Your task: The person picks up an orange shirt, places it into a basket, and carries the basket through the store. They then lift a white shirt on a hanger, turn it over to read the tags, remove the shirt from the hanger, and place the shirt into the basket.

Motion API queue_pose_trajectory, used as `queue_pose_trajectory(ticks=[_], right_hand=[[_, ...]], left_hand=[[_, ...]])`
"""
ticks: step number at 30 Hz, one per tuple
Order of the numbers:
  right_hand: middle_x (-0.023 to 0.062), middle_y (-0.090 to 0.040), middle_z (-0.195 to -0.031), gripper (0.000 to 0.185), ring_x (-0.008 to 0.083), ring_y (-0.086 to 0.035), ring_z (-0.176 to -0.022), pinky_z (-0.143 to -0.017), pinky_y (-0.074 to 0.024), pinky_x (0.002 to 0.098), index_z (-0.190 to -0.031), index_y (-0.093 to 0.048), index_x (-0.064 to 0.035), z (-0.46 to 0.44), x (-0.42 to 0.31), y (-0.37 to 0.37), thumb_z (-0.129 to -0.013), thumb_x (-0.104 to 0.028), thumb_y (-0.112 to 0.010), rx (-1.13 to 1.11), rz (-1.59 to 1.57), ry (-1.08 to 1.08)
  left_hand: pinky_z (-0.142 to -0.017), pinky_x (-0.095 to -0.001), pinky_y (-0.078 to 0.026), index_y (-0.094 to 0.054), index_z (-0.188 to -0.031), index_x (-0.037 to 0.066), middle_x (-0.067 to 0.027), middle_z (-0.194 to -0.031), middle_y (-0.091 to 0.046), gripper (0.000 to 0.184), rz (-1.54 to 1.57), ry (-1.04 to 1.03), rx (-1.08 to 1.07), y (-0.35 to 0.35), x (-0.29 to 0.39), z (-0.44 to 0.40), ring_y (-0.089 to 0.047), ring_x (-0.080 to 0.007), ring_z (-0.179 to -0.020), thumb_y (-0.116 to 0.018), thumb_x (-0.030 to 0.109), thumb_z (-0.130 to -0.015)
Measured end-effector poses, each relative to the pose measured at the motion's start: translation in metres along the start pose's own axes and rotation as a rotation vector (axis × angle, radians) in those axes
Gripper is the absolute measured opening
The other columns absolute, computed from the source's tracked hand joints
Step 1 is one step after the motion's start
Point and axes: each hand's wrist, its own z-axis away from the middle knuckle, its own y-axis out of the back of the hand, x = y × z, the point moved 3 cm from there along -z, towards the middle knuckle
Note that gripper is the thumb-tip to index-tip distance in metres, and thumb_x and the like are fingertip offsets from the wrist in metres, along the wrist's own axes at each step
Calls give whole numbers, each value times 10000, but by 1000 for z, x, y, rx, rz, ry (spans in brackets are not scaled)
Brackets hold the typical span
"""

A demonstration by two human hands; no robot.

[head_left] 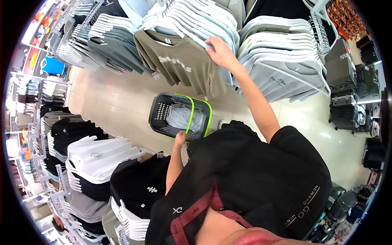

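Note:
Low in the middle, my left hand is closed round the green handle of a dark basket. Light grey-blue cloth lies in the basket. Higher up, my right hand reaches to the row of hanging shirts, its fingers at the shoulder of an olive-brown T-shirt with pale lettering on its chest. The fingers are bent over the edge there, and what they pinch, if anything, is too small to make out. Pale blue shirts hang right behind the olive one.
Grey shirts hang on white hangers right of my right hand. Dark grey shirts hang at the upper left. White and black shirts fill racks at the lower left. Suitcases stand along the right side.

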Motion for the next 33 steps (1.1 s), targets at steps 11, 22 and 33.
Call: queue_pose_trajectory(ticks=[11,22,33], right_hand=[[161,-583,-1082,250,322,-537,-1059,-917,-422,364,-1023,-594,-39,-48,64,29,-776,-76,-585,268,138,78],[205,-564,-1091,275,354,-521,-1061,-928,-409,398,-1044,-582,-28,-88,78,22,-773,-75,-576,211,217,39],[183,-540,-1159,309,341,-502,-1102,-934,-407,417,-1092,-572,-42,-95,96,17,-788,-80,-526,149,308,-12]], left_hand=[[-516,-301,-443,-579,-1003,7,-72,-814,-614,244,83,269,2,18,-76,62,-625,-195,-705,-482,192,-877],[-709,-389,-473,-536,-1142,29,-84,-967,-608,296,30,389,-41,11,-76,113,-601,-217,-882,-420,209,-937],[-500,-277,-421,-546,-1103,22,-51,-845,-605,269,276,296,40,7,-86,81,-622,-163,-718,-475,197,-912]])
